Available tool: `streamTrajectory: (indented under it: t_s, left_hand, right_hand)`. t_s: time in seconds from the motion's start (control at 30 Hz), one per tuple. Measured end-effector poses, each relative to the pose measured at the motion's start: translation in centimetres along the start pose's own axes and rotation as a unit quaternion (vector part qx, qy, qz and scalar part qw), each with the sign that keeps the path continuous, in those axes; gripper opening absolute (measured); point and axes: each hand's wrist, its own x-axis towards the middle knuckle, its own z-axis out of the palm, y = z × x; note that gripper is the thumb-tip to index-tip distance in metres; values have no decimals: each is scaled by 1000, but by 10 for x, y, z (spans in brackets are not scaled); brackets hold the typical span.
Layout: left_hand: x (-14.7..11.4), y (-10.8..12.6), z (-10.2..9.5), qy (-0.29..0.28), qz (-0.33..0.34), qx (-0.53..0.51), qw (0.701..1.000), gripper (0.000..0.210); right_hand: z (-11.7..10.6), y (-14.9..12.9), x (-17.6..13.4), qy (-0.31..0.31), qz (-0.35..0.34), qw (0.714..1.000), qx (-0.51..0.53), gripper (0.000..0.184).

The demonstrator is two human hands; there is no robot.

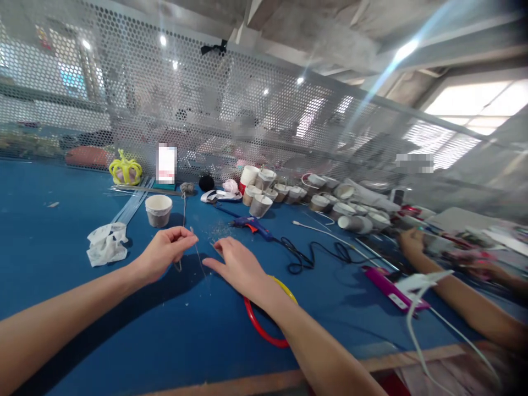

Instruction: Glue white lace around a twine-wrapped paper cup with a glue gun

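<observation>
My left hand point(171, 247) is closed in a pinch on a thin grey yarn point(198, 254), whose loose end slants down toward my right hand. The strand runs back to a small grey yarn ball point(187, 188) at the far side of the table. My right hand point(235, 264) is beside the yarn end, thumb and forefinger apart, with nothing visible between them. A white-and-grey cup point(159, 211) stands upright just beyond my left hand. Under my right forearm lies a red and yellow ring point(258, 324), partly hidden. A blue glue gun point(251, 224) lies beyond my right hand.
Crumpled white paper point(107, 245) lies at left near thin clear sticks point(134, 203). Several grey cups point(317, 202) line the back right. A black cord point(299, 258) and purple power strip point(396, 289) lie at right. Another person's hand point(411, 245) is beyond the strip.
</observation>
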Motion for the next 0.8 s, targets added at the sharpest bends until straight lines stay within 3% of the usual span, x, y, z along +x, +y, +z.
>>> streamTrajectory:
  t_s: [0.1,0.27,0.37,0.5,0.6,0.67,0.7,0.73,0.8]
  left_hand:
    - [2,1,-3,-3,3,-3,1000,26]
    - [0,2,-1,-12,-6,2,1000,26]
    - [-1,1,1,-16,-12,6,1000,26]
    - [-2,2,1,-24,-15,10,1000,27]
    - [-4,3,2,-35,-19,13,999,26]
    - [-5,5,3,-46,-18,16,999,26]
    - [-5,6,3,-54,-18,15,998,26]
    - [-6,8,4,-63,-18,10,998,26]
    - [-6,10,3,-77,-24,-16,997,26]
  right_hand:
    - [-4,10,-6,-33,58,985,-161,29]
    - [3,29,-13,-70,62,981,-168,9]
    - [1,43,-12,-61,55,985,-154,2]
    - [-12,57,-3,-28,69,991,-111,12]
    - [-20,48,2,-22,41,998,-46,4]
    - [-20,32,3,-46,-14,998,33,12]
    - [-18,22,4,-76,-47,991,95,18]
    - [-15,13,5,-114,-67,958,254,21]
    - [-8,-2,7,-162,-72,861,477,18]
